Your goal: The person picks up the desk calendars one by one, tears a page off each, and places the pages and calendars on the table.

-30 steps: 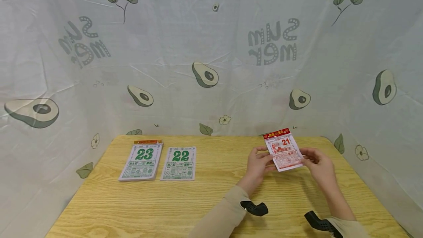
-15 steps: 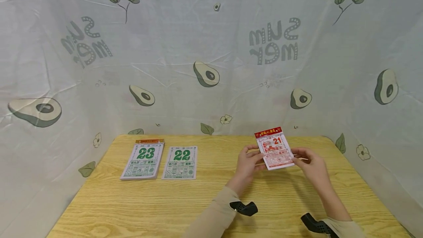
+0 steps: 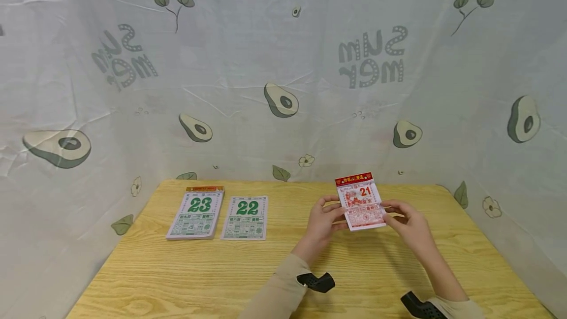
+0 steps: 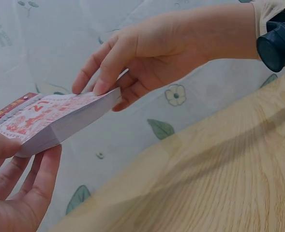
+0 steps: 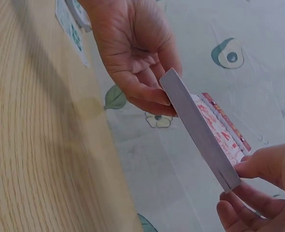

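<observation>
– Shifted left over the past second: the red-topped 21 calendar pad, with the left hand and right hand going along. Sits straighter now too, less skewed.

– So how many hands are actually on it?

– Two. Left one's clamped on the left edge, thumb on the face and fingers underneath. Right one's pinching the lower right side, thumb on top there as well.

– Resting on anything?

– Nah, it's up in the air over the right part of the wood-grain tabletop, face tilted up, one red header strip along the far end.

– And the rest of the stuff?

– Two green-numbered things lying flat on the left side: one thick 23 calendar pad and one thin-looking 22 calendar page, side by side, well apart from the hands.

– Background?

– One white cloth with five big avocados and two mirrored "summer" prints. Oh, and two black wrist devices, one per arm.
</observation>
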### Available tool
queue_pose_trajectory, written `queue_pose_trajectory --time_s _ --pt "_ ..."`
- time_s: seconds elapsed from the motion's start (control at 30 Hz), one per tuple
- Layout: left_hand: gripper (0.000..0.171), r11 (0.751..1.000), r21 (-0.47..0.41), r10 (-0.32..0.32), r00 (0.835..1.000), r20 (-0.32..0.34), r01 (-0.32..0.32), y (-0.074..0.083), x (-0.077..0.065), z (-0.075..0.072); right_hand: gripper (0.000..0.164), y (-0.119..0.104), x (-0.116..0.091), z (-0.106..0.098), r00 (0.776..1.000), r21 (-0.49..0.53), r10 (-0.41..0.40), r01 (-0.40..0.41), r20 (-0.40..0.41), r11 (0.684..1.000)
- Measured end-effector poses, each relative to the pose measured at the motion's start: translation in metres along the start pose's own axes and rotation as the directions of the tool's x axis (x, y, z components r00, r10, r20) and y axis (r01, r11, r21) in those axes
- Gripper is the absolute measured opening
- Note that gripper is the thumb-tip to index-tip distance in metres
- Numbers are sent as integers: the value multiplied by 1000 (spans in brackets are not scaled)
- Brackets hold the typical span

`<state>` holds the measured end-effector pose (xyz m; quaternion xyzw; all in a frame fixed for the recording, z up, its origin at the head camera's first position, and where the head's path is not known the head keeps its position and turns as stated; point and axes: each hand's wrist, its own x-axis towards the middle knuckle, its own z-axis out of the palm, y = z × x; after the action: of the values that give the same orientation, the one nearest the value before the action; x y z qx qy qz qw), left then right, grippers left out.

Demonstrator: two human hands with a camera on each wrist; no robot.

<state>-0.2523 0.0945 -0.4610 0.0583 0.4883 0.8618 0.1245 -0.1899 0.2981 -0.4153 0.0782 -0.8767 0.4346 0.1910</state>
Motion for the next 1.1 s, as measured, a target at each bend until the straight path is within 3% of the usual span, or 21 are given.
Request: queue_pose_trajectory --time_s 0.33,0.63,1.1 --pt "29 1000 -1 -31 999 30 31 12 -8 -19 25 -10 -7 14 999 56 -44 44 13 997" --pt "34 998 58 -43 997 69 39 21 -11 -31 19 -13 -11 31 990 98 -128 133 -59 986" --pt "47 983 138 -138 986 90 125 32 -8 -50 17 -12 -13 53 977 170 -167 188 -130 967"
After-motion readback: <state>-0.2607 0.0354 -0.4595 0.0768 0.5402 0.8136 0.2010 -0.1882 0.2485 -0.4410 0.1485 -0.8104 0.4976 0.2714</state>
